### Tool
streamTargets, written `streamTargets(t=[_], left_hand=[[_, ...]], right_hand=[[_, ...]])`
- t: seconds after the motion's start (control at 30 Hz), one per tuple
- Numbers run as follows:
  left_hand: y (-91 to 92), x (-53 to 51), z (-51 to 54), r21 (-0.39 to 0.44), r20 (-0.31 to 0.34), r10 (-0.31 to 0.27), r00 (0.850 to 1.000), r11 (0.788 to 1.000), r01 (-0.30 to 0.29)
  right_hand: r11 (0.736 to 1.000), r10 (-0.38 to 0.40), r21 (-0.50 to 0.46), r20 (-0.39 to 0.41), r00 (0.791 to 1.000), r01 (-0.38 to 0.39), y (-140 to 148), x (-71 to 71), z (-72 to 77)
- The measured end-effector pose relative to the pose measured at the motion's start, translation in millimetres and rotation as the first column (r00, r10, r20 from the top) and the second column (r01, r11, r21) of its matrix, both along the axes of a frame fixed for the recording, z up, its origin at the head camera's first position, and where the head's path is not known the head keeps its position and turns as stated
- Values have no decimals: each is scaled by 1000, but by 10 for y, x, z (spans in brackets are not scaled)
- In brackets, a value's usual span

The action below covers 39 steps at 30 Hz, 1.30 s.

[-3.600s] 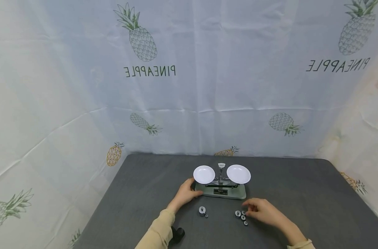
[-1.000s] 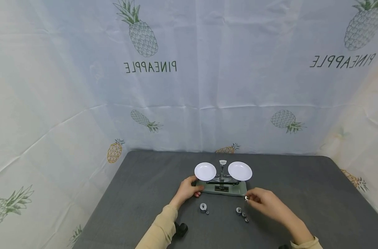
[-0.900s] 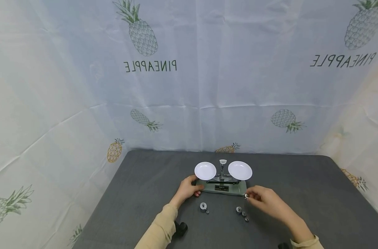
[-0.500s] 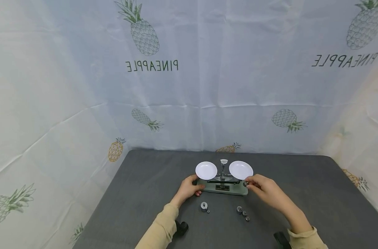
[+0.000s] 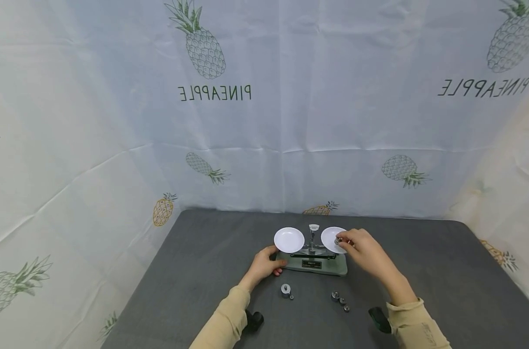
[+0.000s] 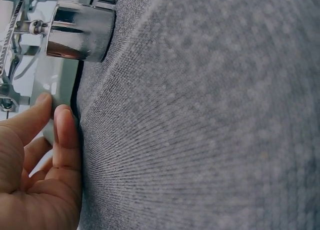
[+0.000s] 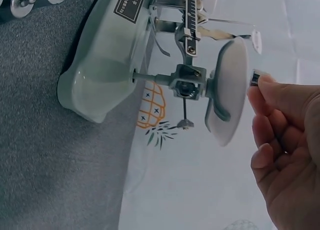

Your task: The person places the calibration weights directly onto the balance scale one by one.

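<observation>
1. Nearest: the table (image 5: 203,281), dark gray, with pale sleeves and black wrist gear (image 5: 254,321) by the left forearm.
2. Loose weights, two groups: three metal ones in a slanting row on the right, largest (image 5: 335,295) at the far end; on the left, one big weight (image 5: 286,290) with a tiny one (image 5: 292,297) just beside it. Probably set in front of the balance for easy reach.
3. Left hand (image 5: 264,264) grips the left end of the balance base (image 5: 334,266), thumb on it; likely steadying it.
4. Right hand (image 5: 365,247) pinches a small weight (image 7: 256,78) between thumb and fingertips, narrow grip, other fingers curled. Probably held that way so the bulk of the hand misses the pan.
5. Held weight is right over the right pan (image 5: 330,235); can't tell if touching.
6. Weight looks: small, shiny, short metal cylinder, mostly hidden by fingers.
7. Balance looks: pale green base, dark label plate, scaled beam, two white round pans; left pan (image 5: 288,240) bare.
8. Farthest: pale curtain (image 5: 334,121), pineapple prints, lettering mirrored.
</observation>
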<state>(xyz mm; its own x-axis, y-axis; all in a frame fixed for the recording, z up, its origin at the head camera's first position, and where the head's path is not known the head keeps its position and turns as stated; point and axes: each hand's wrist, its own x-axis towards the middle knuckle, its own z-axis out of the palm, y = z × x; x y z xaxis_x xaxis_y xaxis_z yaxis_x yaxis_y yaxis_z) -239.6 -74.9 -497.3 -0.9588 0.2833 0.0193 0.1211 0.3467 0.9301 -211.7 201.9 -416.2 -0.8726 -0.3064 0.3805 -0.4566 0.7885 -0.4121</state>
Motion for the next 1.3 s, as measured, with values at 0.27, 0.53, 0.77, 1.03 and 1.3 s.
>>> streamTargets(t=[0.27,0.53,0.77,1.03,1.3], left_hand=[[13,-5,-15,-18,-6,18,1000,1000,-18],[-30,-133,-253,29,17,5,1000,1000,-5],[-34,-162,-294,4,31,0,1000,1000,0],[-43,-150,-301,3,21,-9,1000,1000,9],[-48,-161,-279,7,24,-8,1000,1000,8]], right_hand=[[998,-64,-15,64,996,65,-39,-70,-51],[995,-93,-30,74,993,96,-76,-133,-95],[995,-97,-19,78,992,98,-113,-189,-128],[992,-125,-3,58,990,125,-156,-214,-150],[991,-131,-11,67,989,132,-168,-222,-162]])
